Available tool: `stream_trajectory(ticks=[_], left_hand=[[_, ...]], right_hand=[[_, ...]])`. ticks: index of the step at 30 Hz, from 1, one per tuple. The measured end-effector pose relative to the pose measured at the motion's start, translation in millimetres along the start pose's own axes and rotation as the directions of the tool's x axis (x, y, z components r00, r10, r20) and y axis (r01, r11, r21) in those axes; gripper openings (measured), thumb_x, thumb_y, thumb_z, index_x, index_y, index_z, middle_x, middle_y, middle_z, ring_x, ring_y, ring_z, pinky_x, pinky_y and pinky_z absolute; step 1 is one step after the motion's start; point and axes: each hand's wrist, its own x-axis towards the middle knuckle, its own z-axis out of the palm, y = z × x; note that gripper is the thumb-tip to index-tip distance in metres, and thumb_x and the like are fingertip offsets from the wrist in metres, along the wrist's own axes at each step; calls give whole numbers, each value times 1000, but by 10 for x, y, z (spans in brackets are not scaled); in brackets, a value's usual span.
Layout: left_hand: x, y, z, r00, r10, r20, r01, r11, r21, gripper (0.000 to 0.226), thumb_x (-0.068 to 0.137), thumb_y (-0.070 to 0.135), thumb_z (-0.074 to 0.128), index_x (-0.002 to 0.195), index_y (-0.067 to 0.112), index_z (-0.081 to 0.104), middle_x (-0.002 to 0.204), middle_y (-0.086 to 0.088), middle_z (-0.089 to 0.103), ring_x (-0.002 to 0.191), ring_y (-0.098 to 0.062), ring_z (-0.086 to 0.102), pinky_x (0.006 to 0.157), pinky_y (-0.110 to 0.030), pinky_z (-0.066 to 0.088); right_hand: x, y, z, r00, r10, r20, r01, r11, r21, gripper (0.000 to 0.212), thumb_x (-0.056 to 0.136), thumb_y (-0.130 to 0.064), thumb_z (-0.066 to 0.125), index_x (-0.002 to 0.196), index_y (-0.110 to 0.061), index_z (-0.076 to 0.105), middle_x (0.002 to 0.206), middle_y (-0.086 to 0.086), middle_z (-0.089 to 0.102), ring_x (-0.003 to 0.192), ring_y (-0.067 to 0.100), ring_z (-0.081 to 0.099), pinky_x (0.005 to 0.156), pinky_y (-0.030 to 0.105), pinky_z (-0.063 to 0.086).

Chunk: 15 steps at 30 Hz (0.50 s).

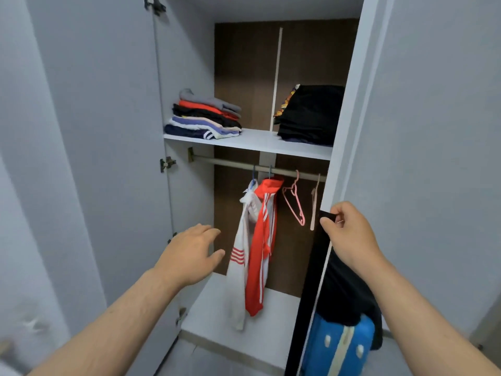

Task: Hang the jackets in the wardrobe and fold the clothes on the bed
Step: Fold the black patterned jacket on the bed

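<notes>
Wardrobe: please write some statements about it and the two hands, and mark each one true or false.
A white jacket and a red jacket hang on the rail. True.
The pink hanger carries a shirt. False: it is bare.
The left hand grips the red jacket. False: it is open, holding nothing.
The shelf holds two stacks of folded clothes. True.
The right hand pinches a black strip. True.

The one camera sits on my head, facing forward and slightly down into the open wardrobe [187, 50], near it.
</notes>
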Motion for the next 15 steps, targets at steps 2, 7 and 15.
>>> stream_trajectory(ticks=[2, 7, 15], left_hand=[[-33, -270, -66, 995, -88, -52, 87, 996, -12, 57, 96, 48, 51, 143, 17, 48, 144, -3, 52, 131, -23, 48, 107, -36, 39], [10, -1078, -319, 924, -334, -187, 323, 942, -89, 57, 94, 40, 58, 140, 8, 50, 139, -13, 56, 126, -33, 52, 101, -43, 44], [357, -2159, -634, 858, -447, -251, 441, 894, -84, 65, 91, 42, 60, 144, 7, 45, 143, -16, 50, 129, -39, 49, 102, -48, 43]], right_hand=[[32, -30, 158, 1000, -17, -10, 17, 1000, 9, 15, 95, -22, 61, 84, -24, 52, 76, 2, 54, 65, 15, 51, 56, 27, 39], [152, -203, 533, 999, -39, -20, 38, 999, -38, 18, 96, -25, 61, 83, -30, 50, 77, -2, 56, 68, 11, 54, 54, 24, 35], [377, -516, 1176, 994, -49, -101, 37, 992, -119, 21, 97, -23, 60, 82, -26, 47, 72, -3, 54, 64, 10, 52, 51, 23, 33]])
